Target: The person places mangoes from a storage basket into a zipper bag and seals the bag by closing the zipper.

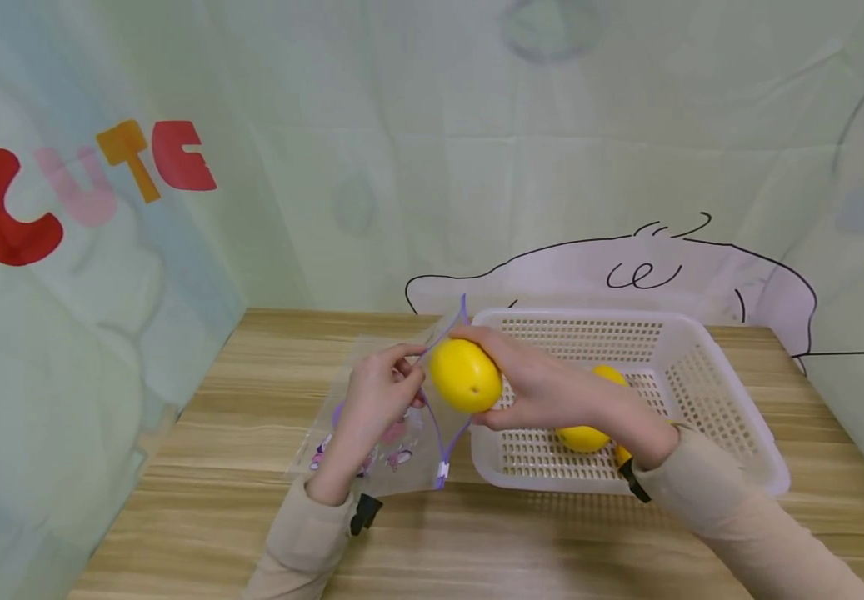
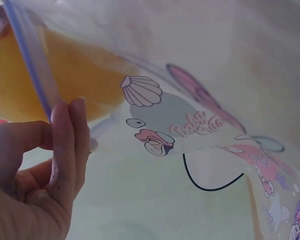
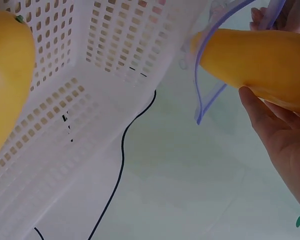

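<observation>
My right hand (image 1: pixel 532 385) grips a smooth yellow oval fruit (image 1: pixel 465 375) at the mouth of a clear zip bag (image 1: pixel 417 467) with a purple seal and white slider. With thumb and fingertips, my left hand (image 1: pixel 381 392) pinches one edge of that mouth. The seal lines spread apart around the fruit. In the left wrist view, part of the fruit (image 2: pixel 85 75) shows through the printed plastic. The right wrist view has the fruit's narrower end (image 3: pixel 215 55) inside the purple-edged opening. More yellow fruit (image 1: pixel 583 437) lies in a white basket (image 1: pixel 739 408), partly hidden by my right forearm.
The basket, with slotted walls, stands right of the bag on a wood-grain table (image 1: pixel 199 467). A printed cloth backdrop (image 1: pixel 372 167) hangs behind the table and along its left side. Both wrists wear black straps.
</observation>
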Demonstrator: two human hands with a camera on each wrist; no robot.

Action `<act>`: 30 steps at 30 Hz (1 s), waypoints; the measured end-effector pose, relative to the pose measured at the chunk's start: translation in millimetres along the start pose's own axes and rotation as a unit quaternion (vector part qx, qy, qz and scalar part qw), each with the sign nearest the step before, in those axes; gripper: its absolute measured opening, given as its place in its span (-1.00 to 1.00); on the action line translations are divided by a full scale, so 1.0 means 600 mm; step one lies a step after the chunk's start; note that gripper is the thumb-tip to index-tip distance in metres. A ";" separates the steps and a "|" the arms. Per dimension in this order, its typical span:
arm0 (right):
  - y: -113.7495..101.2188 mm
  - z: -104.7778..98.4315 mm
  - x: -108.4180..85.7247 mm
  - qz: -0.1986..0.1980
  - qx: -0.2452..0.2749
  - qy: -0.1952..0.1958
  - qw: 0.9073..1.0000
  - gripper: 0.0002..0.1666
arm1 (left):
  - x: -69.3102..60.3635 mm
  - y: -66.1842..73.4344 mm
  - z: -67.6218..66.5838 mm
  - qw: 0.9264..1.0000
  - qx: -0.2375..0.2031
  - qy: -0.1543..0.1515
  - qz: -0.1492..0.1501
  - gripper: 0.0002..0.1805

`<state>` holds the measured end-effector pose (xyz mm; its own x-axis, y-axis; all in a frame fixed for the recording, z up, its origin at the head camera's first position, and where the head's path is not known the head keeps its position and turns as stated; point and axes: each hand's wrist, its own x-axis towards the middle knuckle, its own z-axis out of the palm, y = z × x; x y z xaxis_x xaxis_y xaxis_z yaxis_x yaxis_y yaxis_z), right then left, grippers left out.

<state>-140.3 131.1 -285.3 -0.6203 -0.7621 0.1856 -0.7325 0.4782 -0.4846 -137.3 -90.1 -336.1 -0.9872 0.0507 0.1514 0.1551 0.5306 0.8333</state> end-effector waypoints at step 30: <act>0.030 0.039 0.018 0.000 0.007 0.008 1.000 0.06 | -0.011 0.015 -0.007 1.000 -0.015 0.010 0.007 -0.71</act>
<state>-153.6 121.2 -311.8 -0.6243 -0.7551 0.2000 -0.7288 0.4710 -0.4969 -129.4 -89.5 -327.2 -0.9840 0.0406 0.1734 0.1700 0.5043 0.8466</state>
